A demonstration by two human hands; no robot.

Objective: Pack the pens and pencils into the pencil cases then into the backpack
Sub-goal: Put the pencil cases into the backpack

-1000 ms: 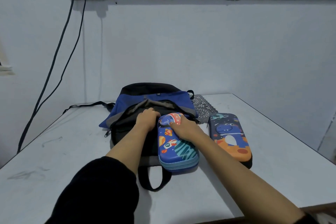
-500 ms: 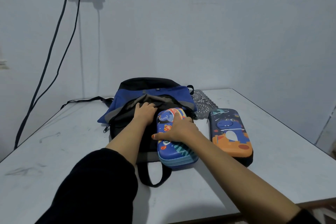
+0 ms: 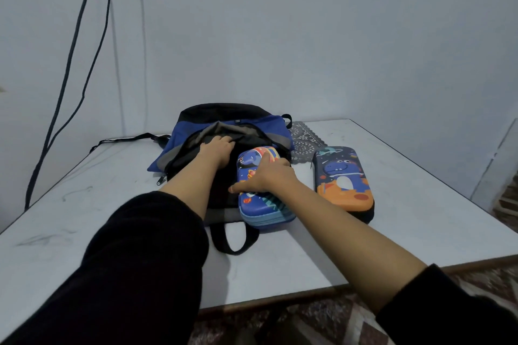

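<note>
The blue and black backpack (image 3: 224, 126) lies flat on the white worktop (image 3: 84, 204), its zipped mouth gaping and its black carry loop (image 3: 232, 244) trailing toward the near edge. A small grey tab (image 3: 237, 121) sits on its blue flap, too small to read. The left hand (image 3: 218, 148) is at the far side of that mouth, fingers curled down onto the dark lining and bunching it, so the opening is held wide.

Just right of that hand lies the space pencil case (image 3: 263, 204), a hard blue shell printed with planets and a rocket, with no words that can be made out. Its far end rests at the right side of the backpack's mouth; its near end lies on the bag's front beside the loop. The right hand (image 3: 266, 176) lies across the middle of this case, gripping it across its width: the thumb stretches left to the case's left edge and the fingers bend over its right side.

Further right, apart from both hands, the dinosaur pencil case (image 3: 344, 179) lies flat on the worktop, dark blue above and orange below. Beyond it, touching the backpack's right side, is a grey patterned piece (image 3: 305, 140); what it is cannot be told. A black strap (image 3: 126, 139) runs left from the bag, and two dark cables (image 3: 81, 36) hang down the pale wall.
</note>
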